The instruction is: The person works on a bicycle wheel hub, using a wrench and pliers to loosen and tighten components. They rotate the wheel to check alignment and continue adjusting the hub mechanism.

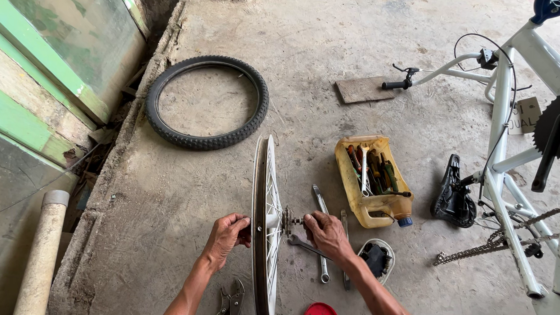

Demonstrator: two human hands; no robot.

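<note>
Wheel held on edge, hands at both ends of the hub

Hands meet at the hub of a white bicycle wheel (pixel 264 231) that stands upright on its rim on the concrete floor (pixel 371 36). The left hand (pixel 226 235) is curled around the axle end on the near side; the right hand (pixel 327 235) is closed over the sprocket side, with a spanner (pixel 306 246) at its fingers, though whether it grips the tool cannot be told. Only the two hands steady the wheel, so a hard twist could tip it sideways, and a slip could drive knuckles into spokes or sprocket teeth. Pliers (pixel 230 302), wrenches and a yellow cut-open jug (pixel 373 182) of tools lie close, easy to knock. Nearby lie a black tyre (pixel 207 102), a saddle (pixel 454 193) and a loose chain (pixel 475 250); an inverted white bicycle frame (pixel 499 177) stands at the right.
</note>
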